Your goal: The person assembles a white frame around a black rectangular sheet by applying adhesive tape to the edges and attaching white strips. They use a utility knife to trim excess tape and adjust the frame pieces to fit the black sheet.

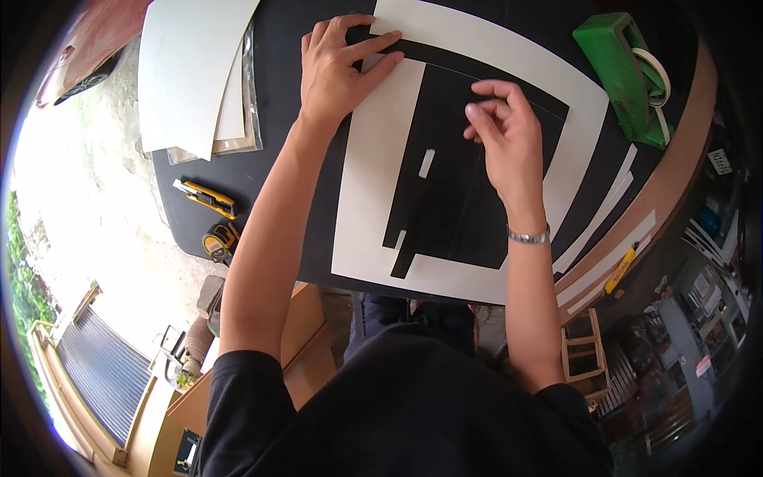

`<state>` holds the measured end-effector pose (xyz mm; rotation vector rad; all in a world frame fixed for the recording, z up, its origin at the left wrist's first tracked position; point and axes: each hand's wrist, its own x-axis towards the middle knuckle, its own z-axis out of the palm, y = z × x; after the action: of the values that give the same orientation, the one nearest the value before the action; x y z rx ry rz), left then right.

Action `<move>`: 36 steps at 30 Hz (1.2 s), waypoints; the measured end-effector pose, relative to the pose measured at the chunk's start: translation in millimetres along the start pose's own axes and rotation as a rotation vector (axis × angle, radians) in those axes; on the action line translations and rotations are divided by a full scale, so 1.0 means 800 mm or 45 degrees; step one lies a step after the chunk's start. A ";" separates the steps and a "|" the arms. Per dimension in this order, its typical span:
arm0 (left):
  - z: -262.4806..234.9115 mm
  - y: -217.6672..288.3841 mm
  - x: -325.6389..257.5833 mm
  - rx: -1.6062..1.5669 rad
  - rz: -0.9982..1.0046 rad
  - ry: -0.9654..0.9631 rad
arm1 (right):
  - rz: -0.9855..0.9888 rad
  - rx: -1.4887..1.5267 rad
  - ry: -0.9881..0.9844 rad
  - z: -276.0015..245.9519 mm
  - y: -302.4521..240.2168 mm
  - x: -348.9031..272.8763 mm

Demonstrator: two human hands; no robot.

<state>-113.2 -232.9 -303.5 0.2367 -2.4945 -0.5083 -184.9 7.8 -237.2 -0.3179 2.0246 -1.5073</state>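
Observation:
A white mat board frame (373, 183) with a rectangular window lies on the black table (278, 95). A black sheet (453, 207) shows through the window, with a small white tape strip (427, 163) stuck on it. My left hand (338, 67) presses flat on the frame's upper left corner, fingers spread. Over the black sheet near the window's upper right, my right hand (505, 131) has its fingertips curled together; whether it pinches anything I cannot tell. A metal watch (528, 236) is on that wrist.
A green tape dispenser (624, 71) with a white tape roll sits at the upper right. White boards (191, 71) are stacked at the upper left. A yellow utility knife (205, 197) and a tape measure (220, 241) lie near the left edge. White offcut strips (604, 215) and a second yellow knife (620, 269) lie at the right.

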 end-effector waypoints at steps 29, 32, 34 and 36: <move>-0.002 0.006 0.003 0.001 -0.061 -0.044 | -0.517 -1.004 0.382 0.036 0.017 0.078; -0.002 0.007 0.004 0.000 -0.072 -0.051 | -0.352 -1.101 0.362 0.040 0.011 0.093; -0.002 0.008 0.003 0.005 -0.077 -0.053 | -0.262 -1.085 0.336 0.040 0.007 0.097; -0.002 0.007 0.002 0.012 -0.074 -0.049 | -0.265 -1.065 0.358 0.045 0.008 0.097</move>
<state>-113.6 -229.1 -299.3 0.3066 -2.5342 -0.5295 -225.0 -58.3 -274.3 -0.6854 2.8533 -0.7506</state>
